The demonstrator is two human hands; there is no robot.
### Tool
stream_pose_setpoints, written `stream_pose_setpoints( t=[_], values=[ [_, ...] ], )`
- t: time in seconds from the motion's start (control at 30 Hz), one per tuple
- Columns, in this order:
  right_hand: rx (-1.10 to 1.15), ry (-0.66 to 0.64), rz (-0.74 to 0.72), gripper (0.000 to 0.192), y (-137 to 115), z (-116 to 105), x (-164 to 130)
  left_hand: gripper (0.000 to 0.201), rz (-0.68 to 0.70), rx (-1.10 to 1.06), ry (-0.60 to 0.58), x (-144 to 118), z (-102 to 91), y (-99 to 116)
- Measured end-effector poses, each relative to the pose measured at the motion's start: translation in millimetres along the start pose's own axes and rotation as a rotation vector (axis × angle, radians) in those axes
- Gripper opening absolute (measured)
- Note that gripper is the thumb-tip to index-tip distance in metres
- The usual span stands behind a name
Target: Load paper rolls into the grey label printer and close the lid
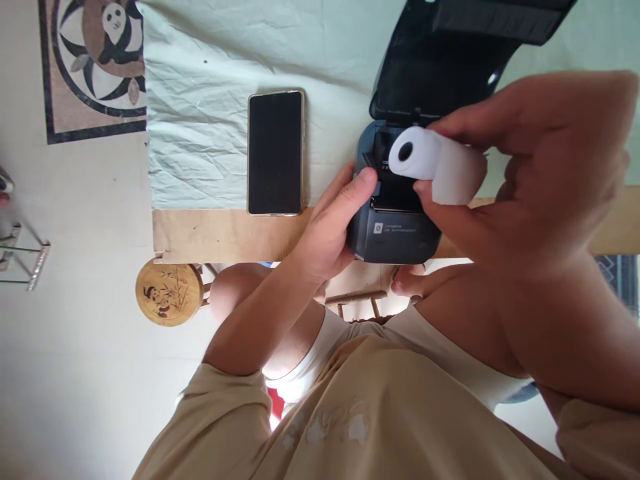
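Note:
A dark blue-grey label printer (400,243) sits at the table's front edge, its black lid (440,73) swung up and back. My left hand (333,227) grips the printer's left side, the thumb lying over the rim of the paper bay. Above the bay, my right hand (540,167) pinches a white paper roll (450,163) between thumb and fingers. The roll is tilted, with its dark core hole facing left. Part of its far end is hidden by my fingers. Whether the roll touches the bay I cannot tell.
A smartphone (275,153) with a dark screen lies left of the printer on a pale green cloth (200,100). The wooden table edge (215,233) shows below the cloth. A round wooden stool (169,292) stands on the floor at the left.

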State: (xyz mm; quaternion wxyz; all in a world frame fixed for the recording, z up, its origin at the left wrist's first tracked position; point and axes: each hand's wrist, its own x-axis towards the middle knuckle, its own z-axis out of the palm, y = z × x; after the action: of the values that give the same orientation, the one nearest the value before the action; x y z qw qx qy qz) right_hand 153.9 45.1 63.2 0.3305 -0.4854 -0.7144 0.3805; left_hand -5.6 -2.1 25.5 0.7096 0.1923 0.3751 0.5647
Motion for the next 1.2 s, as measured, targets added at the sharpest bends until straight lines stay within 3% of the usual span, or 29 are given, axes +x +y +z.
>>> stream_pose_setpoints(
  t=[0.07,0.13,0.53,0.77,0.93,1.03,1.2],
  values=[
    [-0.337,0.08,-0.271,0.028,3.4,3.4,1.7,0.024,-0.01,-0.003,-0.025,-1.1,-1.1,1.1],
    [-0.453,0.1,-0.436,0.02,8.2,4.7,3.1,0.023,-0.019,-0.014,-0.054,-2.2,-1.8,2.6],
    [-0.277,0.116,-0.603,0.014,5.3,0.5,-1.7,0.031,0.005,-0.055,-0.052,-3.2,-3.3,-1.1],
    [-0.314,-0.001,-0.747,0.012,8.8,7.2,-11.1,0.025,0.089,-0.069,-0.086,-5.2,-2.1,0.3],
    [-0.245,-0.005,-0.717,0.007,15.0,4.2,-8.8,0.032,0.113,-0.003,-0.081,-4.9,-3.1,1.3],
    [-0.261,0.034,-0.567,0.018,14.6,3.4,-7.4,0.034,0.115,0.026,-0.066,-4.9,-2.8,1.0],
    [-0.326,-0.098,-0.481,0.039,13.0,5.4,-7.6,0.03,0.153,-0.006,-0.051,-5.1,-2.7,0.2]
  ],
)
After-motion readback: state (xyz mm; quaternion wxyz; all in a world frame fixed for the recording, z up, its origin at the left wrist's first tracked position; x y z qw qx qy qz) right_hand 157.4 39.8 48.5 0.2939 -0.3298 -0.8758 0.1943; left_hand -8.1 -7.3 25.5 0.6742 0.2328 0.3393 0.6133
